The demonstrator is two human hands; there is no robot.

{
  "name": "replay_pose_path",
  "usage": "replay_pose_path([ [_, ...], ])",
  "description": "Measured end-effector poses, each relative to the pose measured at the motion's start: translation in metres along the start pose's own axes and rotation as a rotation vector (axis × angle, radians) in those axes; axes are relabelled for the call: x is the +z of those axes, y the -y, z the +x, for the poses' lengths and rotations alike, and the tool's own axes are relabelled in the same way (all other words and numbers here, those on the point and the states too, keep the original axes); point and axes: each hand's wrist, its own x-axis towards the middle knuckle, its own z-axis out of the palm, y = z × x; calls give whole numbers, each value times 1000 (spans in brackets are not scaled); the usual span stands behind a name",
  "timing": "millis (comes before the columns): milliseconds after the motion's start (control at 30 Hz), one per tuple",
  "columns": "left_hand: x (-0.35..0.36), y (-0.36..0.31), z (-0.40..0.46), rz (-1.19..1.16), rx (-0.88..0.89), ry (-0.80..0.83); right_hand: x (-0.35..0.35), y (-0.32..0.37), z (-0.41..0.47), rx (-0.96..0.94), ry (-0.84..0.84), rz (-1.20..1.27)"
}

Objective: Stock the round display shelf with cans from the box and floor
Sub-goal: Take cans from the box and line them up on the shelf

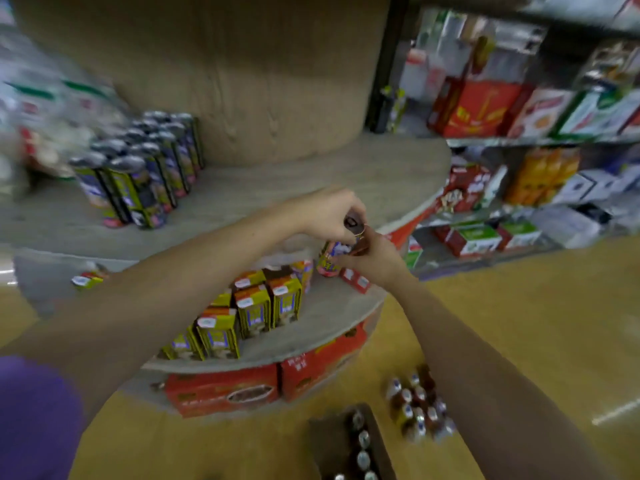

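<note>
Head view, blurred by motion: both bare arms reach forward over the round display shelf [346,168], a tiered wooden stand around a wide central column [242,74]. The left hand [329,213] has its fingers curled down over the dark top of a can [330,259], and the right hand [375,258] curls its fingers around that same can's side, so the two hands grip it together just at the edge of the upper tier, above the lower one. Whether the can rests on anything I cannot tell.

On the upper tier, well apart to the left, a block of tall cans [145,168] stands upright in two rows; about ten, though blur blocks an exact count. On the lower tier yellow cartons [252,306] stand in a curved line, roughly eight. Under that tier sit two red cases [263,386].

On the floor [519,323], a brown cardboard box [349,445] at the bottom edge holds cans seen from above; four or five silver tops show. Just to its right a loose cluster of floor cans [419,407] stands upright, about ten. Background shelves [536,140] at right carry blurred boxed goods.
</note>
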Motion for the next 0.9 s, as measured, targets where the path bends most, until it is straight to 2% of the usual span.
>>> replay_pose_path([
  [200,-79,70,-19,-92,-9,-59,49,87,54,-35,-99,6],
  [333,-111,128,-33,-159,-42,-83,100,126,90,-9,-58,60],
  [500,-129,201,-45,-103,-90,-49,158,148,135,67,-14,69],
  [733,-138,264,-41,-40,-129,43,197,167,178,93,38,19],
  [900,-143,294,-34,-20,-130,-39,210,166,212,73,25,-20],
])
